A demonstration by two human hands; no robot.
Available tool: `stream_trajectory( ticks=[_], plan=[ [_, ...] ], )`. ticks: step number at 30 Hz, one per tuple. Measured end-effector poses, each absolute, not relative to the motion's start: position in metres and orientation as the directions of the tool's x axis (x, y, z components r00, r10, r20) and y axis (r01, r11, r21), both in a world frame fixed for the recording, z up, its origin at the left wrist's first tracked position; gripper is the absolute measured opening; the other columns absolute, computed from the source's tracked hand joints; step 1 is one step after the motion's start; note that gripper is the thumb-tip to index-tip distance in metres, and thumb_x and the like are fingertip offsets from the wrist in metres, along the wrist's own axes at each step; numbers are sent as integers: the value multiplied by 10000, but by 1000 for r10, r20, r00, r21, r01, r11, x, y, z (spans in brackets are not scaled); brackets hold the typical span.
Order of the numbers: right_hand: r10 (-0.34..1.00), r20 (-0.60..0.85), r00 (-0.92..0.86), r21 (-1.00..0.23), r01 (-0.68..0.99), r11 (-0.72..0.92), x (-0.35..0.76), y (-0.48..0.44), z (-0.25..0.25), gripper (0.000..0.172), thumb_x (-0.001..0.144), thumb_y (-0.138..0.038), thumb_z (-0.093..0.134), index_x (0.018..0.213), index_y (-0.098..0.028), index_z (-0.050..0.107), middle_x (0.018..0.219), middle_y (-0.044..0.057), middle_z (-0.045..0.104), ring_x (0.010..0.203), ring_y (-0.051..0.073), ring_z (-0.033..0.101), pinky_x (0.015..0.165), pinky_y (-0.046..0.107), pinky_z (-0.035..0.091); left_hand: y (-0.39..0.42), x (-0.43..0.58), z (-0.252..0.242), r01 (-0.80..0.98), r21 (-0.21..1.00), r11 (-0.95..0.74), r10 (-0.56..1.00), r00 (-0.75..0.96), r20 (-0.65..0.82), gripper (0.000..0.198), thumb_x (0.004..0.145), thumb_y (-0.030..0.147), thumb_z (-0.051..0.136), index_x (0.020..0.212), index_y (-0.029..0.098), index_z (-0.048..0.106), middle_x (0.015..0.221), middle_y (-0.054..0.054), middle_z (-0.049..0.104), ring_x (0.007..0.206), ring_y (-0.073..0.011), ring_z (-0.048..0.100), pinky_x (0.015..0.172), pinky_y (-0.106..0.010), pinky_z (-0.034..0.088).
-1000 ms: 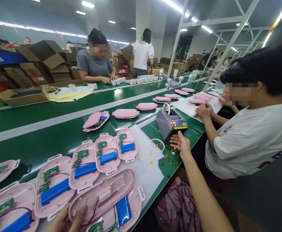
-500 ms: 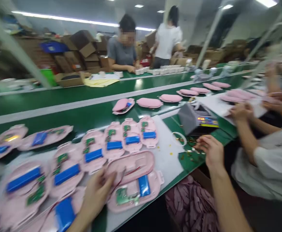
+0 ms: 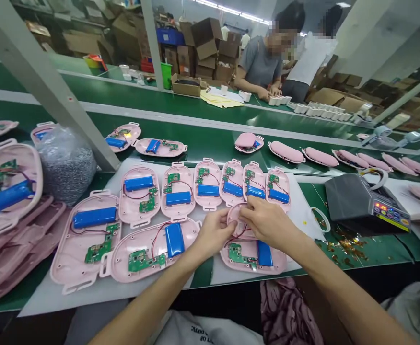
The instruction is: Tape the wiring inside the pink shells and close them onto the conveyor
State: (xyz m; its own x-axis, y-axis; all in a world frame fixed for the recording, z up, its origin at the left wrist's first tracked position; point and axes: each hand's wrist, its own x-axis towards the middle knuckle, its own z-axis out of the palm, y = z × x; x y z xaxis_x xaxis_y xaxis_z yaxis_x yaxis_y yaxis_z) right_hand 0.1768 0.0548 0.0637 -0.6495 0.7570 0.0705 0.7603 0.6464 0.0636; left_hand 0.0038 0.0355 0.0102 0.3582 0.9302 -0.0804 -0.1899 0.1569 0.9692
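My left hand (image 3: 213, 234) and my right hand (image 3: 265, 222) meet over a pink shell half (image 3: 238, 215) that they hold tilted up, red wires trailing from it. Below it lies the matching pink shell (image 3: 253, 256) with a blue battery (image 3: 264, 253) and a green circuit board (image 3: 237, 252). Both hands have fingers closed on the raised half. A row of several open pink shells (image 3: 208, 184) with blue batteries lies just behind on a white mat (image 3: 210, 278).
A grey tape dispenser (image 3: 366, 203) stands at the right with gold scraps (image 3: 343, 244) beside it. A bag of small grey parts (image 3: 66, 160) and stacked pink shells (image 3: 12, 239) are at the left. Closed pink cases (image 3: 305, 154) ride the green belt. People work across the line.
My view has swung left. My right hand left the tape dispenser and joined my left hand at the raised pink shell half.
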Motion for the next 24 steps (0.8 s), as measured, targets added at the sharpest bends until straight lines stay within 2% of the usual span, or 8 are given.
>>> stream_trajectory(
  ticks=[4, 9, 12, 17, 21, 24],
  plan=[
    [825, 112, -554, 35, 832, 554, 173, 50, 64, 195, 930, -255, 500, 795, -183, 621, 844, 43, 540, 755, 157, 507, 603, 286, 284, 35, 4, 5, -161, 983, 87, 934, 357, -24, 109, 844, 227, 581, 874, 130, 621, 670, 22, 538, 586, -96, 480, 535, -190, 374],
    [879, 99, -467, -28, 882, 471, 167, 52, 70, 207, 869, -282, 603, 691, -181, 629, 748, 17, 555, 694, 144, 517, 577, 301, 248, 34, 4, -2, -130, 988, 85, 927, 373, -31, 129, 849, 222, 566, 924, 133, 620, 704, 11, 550, 607, -97, 478, 532, -183, 351],
    [843, 60, -534, -57, 842, 537, 172, 58, 74, 214, 892, -272, 591, 702, -176, 614, 756, 16, 554, 718, 145, 517, 585, 295, 252, 34, 4, -3, -127, 987, 96, 931, 361, -44, 167, 844, 232, 570, 957, 129, 637, 695, 7, 561, 600, -105, 493, 536, -191, 369],
    [744, 38, -667, -161, 731, 663, 189, 62, 78, 246, 999, -255, 421, 828, -183, 584, 818, 10, 511, 729, 125, 476, 616, 260, 294, 34, 7, 2, -143, 982, 121, 945, 320, -70, 221, 814, 237, 596, 991, 124, 664, 736, -13, 610, 611, -126, 537, 552, -215, 415],
    [716, 80, -693, -33, 717, 697, 187, 58, 71, 228, 988, -277, 453, 817, -192, 579, 813, 17, 480, 726, 137, 455, 591, 265, 265, 34, 8, 6, -180, 978, 107, 943, 331, -42, 209, 796, 235, 604, 958, 121, 673, 705, 8, 578, 579, -104, 492, 532, -201, 399],
    [734, 90, -673, 65, 739, 670, 178, 55, 66, 191, 957, -267, 512, 809, -194, 607, 834, 33, 513, 747, 150, 485, 568, 268, 240, 34, 7, 6, -165, 980, 111, 939, 342, -49, 200, 792, 233, 599, 943, 122, 668, 670, 22, 545, 555, -99, 468, 519, -200, 393]
  ],
)
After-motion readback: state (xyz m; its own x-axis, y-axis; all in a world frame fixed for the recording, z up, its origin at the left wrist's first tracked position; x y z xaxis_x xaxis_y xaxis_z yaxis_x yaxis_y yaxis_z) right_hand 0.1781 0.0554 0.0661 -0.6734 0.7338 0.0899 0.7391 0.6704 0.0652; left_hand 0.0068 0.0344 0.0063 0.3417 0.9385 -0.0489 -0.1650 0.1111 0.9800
